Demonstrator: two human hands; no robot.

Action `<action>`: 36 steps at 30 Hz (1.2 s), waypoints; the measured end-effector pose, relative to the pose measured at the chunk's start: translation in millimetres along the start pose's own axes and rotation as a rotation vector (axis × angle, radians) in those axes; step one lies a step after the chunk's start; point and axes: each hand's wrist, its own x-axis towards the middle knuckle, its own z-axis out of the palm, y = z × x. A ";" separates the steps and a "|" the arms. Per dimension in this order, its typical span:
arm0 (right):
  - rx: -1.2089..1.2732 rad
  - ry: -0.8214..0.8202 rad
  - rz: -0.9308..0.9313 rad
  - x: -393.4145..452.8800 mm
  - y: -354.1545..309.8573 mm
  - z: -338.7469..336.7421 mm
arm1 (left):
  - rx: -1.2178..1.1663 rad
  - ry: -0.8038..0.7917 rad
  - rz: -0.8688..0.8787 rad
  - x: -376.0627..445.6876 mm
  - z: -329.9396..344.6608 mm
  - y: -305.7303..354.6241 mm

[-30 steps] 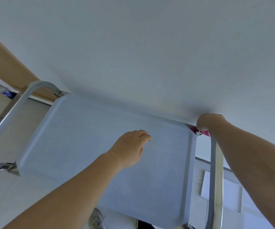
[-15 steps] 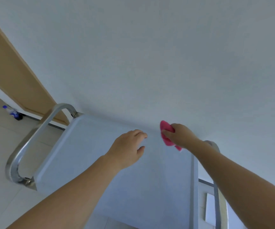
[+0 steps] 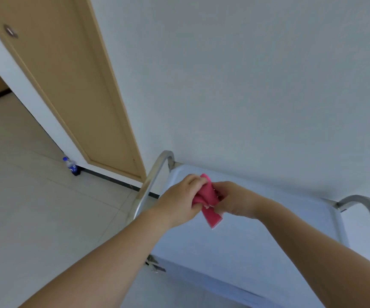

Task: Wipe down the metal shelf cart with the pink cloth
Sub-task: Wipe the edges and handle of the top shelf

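Both my left hand [image 3: 179,203] and right hand [image 3: 235,202] grip the bunched pink cloth [image 3: 207,202], fingers curled round it. We hover above the metal shelf cart [image 3: 257,241] top.

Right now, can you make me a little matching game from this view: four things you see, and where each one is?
Things:
1. pink cloth
2. water bottle
3. wooden door
4. metal shelf cart

Places:
a. against the white wall, under the hands
b. on the floor at the foot of the door frame
c. held between the left hand and right hand
d. upper left, beside the wall

Pairs: 1-c, 2-b, 3-d, 4-a
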 end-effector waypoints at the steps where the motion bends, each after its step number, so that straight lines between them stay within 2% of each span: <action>1: -0.031 0.043 0.010 5.8 -4.5 9.5 | -0.005 -0.013 0.001 -6.0 -8.1 -8.4; 5: -0.061 0.243 0.007 23.5 -8.6 26.0 | -0.030 -0.016 -0.006 -16.0 -31.6 -34.2; 9: -0.032 0.443 -0.006 40.2 -7.7 14.7 | -0.139 -0.102 -0.142 -11.8 -44.1 -56.5; 12: -0.051 0.407 -0.010 54.5 -16.3 2.3 | -0.220 -0.206 -0.264 -4.7 -45.6 -65.9; 15: -0.084 0.379 -0.015 67.5 -26.8 -7.2 | -0.286 -0.260 -0.308 4.6 -42.1 -71.7; 21: -0.077 0.329 -0.071 92.9 -48.2 -20.1 | -0.347 0.009 -0.323 23.2 -35.1 -82.7; 27: 0.060 0.331 0.018 132.8 -61.9 -23.5 | -0.071 0.050 -0.241 36.6 -38.9 -115.3; 30: 0.069 0.415 0.086 161.7 -62.1 -23.2 | -0.091 0.099 -0.194 44.8 -52.4 -145.6; 33: 0.105 0.421 0.172 190.9 -58.9 -24.2 | -0.205 0.032 -0.156 54.9 -72.2 -179.1; 36: 0.165 0.365 0.239 218.3 -53.4 -23.6 | -0.281 -0.064 -0.214 66.2 -82.3 -211.2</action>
